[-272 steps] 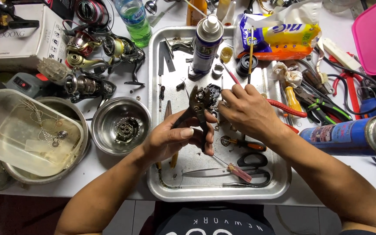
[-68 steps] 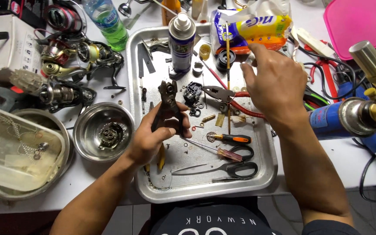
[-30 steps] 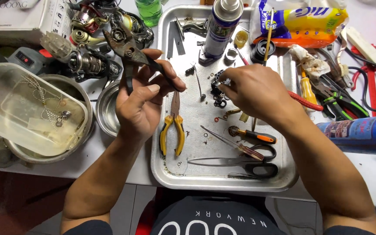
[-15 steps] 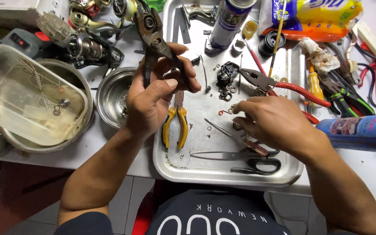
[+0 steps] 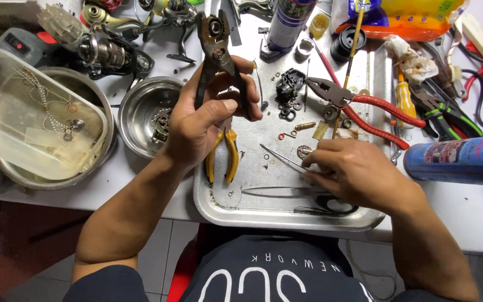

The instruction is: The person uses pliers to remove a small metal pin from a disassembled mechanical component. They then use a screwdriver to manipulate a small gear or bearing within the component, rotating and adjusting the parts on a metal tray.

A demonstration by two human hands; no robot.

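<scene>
My left hand (image 5: 205, 120) grips a dark metal reel frame (image 5: 216, 47), held upright above the left part of a metal tray (image 5: 264, 215). My right hand (image 5: 359, 173) rests low on the tray, fingertips pinching the end of thin steel tweezers (image 5: 278, 158). Scissors (image 5: 278, 191) lie just under that hand. Yellow-handled pliers (image 5: 223, 159) lie under my left wrist. A small black reel part (image 5: 289, 88) with loose washers and rings sits mid-tray.
Red-handled pliers (image 5: 367, 106) lie across the tray's right side. A steel bowl (image 5: 141, 114) and a clear plastic container (image 5: 26, 120) stand to the left. A blue gas canister (image 5: 459, 159) lies at right. A spray can (image 5: 286, 22), fishing reels (image 5: 113, 50) and tools crowd the back.
My right hand has left the black reel part and dropped to the tweezers at the tray's near side. My left hand keeps the reel frame, now turned upright.
</scene>
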